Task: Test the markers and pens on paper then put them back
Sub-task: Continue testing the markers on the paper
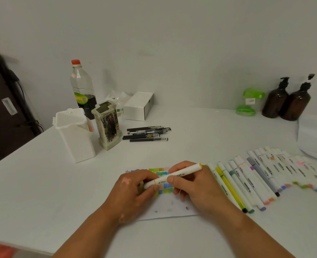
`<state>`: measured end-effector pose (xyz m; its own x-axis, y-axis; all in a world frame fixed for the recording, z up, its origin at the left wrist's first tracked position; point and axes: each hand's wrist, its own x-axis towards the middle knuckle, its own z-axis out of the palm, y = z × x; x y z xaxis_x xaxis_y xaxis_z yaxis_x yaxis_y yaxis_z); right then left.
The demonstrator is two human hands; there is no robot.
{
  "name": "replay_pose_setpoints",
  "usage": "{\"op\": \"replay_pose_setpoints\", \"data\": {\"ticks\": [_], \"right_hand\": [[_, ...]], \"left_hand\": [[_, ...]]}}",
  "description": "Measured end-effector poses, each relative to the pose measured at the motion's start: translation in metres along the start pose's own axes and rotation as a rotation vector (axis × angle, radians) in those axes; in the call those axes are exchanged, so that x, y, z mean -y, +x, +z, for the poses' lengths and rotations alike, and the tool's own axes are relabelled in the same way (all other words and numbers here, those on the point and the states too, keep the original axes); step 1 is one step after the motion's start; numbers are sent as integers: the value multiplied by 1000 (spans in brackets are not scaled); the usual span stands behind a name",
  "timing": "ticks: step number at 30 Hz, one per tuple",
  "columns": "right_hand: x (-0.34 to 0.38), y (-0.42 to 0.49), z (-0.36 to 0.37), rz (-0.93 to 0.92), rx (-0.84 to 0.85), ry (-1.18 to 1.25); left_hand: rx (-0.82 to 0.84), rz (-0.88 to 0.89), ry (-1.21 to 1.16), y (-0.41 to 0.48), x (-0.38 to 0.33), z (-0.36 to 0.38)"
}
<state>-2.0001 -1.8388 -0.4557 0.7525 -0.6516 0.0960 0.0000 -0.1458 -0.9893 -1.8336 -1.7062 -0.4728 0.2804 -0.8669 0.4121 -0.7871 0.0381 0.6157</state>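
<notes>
The table (200,127) carries everything. Under the grip lies the paper (168,209), its upper part crowded with colour swatches and its lower part nearly bare. Right of the grip, a long row of markers (250,175) lies side by side. Beyond the grip and to its left stand a white bin (75,135) and a patterned holder (107,125), with no pen seen standing in either. Loose black pens (146,134) lie just right of the holder.

Both hands hold one white marker (183,173) over the swatches. The left hand (135,190) curls round its left end, and the right hand (196,189) pinches the barrel. Whether the cap is coming off or going on cannot be told.

Judging by the swatches, marker testing is well along. The pens look untested, and all the putting back remains.
</notes>
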Motion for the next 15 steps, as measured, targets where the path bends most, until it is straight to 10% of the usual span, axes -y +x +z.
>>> {"op": "replay_pose_setpoints", "data": {"ticks": [15], "right_hand": [[3, -7, 6, -43, 62, 19]], "left_hand": [[152, 90, 43, 0, 2, 6]]}}
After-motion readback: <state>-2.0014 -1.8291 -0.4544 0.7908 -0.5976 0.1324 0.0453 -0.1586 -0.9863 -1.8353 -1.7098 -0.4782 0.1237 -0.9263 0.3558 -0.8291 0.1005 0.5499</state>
